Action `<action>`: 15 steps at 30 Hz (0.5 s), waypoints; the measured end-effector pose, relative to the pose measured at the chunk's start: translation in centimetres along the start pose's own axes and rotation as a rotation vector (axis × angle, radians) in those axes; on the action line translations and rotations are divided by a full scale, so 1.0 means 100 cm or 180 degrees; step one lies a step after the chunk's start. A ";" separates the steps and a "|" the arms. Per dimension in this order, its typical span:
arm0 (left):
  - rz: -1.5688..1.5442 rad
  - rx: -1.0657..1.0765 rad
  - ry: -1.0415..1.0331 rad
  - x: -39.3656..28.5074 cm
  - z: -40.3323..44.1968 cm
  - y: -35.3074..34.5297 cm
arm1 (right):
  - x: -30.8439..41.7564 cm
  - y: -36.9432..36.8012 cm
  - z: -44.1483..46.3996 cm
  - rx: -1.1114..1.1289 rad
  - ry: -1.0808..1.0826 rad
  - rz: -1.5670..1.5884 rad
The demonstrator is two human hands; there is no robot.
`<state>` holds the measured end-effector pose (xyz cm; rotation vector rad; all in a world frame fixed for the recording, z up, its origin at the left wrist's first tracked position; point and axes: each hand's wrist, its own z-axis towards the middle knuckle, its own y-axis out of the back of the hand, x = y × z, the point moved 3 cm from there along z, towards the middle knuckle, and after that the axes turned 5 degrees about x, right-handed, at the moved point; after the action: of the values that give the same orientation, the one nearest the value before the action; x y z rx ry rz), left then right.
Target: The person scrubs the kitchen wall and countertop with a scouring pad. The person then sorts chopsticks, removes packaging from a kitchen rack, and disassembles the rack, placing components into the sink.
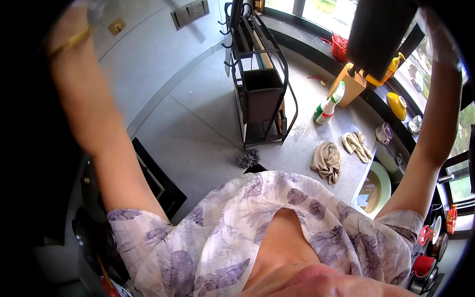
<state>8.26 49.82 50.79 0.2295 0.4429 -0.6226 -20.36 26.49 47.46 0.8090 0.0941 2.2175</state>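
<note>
Both of my arms are raised along the sides of the head view, up toward the camera. My left hand [74,20] is at the top left corner, beyond a wrist with a yellow bracelet [72,41]; its fingers are cut off and blurred. At the upper right edge, my right hand [439,34] is only a smeared, partly hidden shape. What either hand touches is out of sight. Between the arms, a black metal rack [284,64] with a dark bin [262,106] stands on the grey counter [193,119].
On the counter are a spray bottle [326,106], a wooden block [350,86], two crumpled cloths [326,162] and a steel-wool scrubber [248,158]. A pale basin [383,180] sits in the sink at right. A yellow bowl [396,105] and a red basket [339,47] line the windowsill.
</note>
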 end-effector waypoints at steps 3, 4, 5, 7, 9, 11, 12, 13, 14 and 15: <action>-0.0419 -0.0090 0.0283 -0.025 -0.042 0.020 | 0.010 0.000 -0.034 0.0015 -0.0128 0.0107; -0.0513 -0.0085 0.0496 -0.029 -0.060 0.021 | 0.011 0.000 -0.042 0.0022 -0.0170 0.0165; -0.0412 0.0026 0.0712 -0.032 -0.082 0.018 | 0.011 -0.001 -0.047 0.0020 -0.0231 0.0220; 0.1600 0.0963 0.0364 -0.042 -0.136 -0.005 | 0.010 -0.004 -0.051 -0.0044 -0.0584 0.0291; 0.1293 0.1114 0.1396 -0.028 -0.182 -0.007 | 0.008 -0.012 -0.046 -0.0107 -0.1016 0.0288; 0.1177 0.0883 0.1969 -0.009 -0.232 -0.015 | 0.001 -0.024 -0.047 -0.0056 -0.1145 0.0517; 0.1589 0.0849 0.1350 0.000 -0.259 -0.021 | 0.002 -0.027 -0.049 0.0078 -0.0981 0.0575; 0.1814 0.1242 0.1227 0.030 -0.300 -0.022 | 0.000 -0.035 -0.052 0.0225 -0.0900 0.0655; 0.2012 0.1665 0.1128 0.050 -0.327 -0.021 | -0.003 -0.041 -0.051 0.0370 -0.0836 0.0722; 0.2078 0.2141 0.1603 0.030 -0.339 -0.034 | -0.004 -0.048 -0.054 0.0496 -0.0794 0.0800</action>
<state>-2.78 56.99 19.25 1.1401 0.5899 -0.0359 -20.19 30.61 41.49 1.2356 0.0457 2.3417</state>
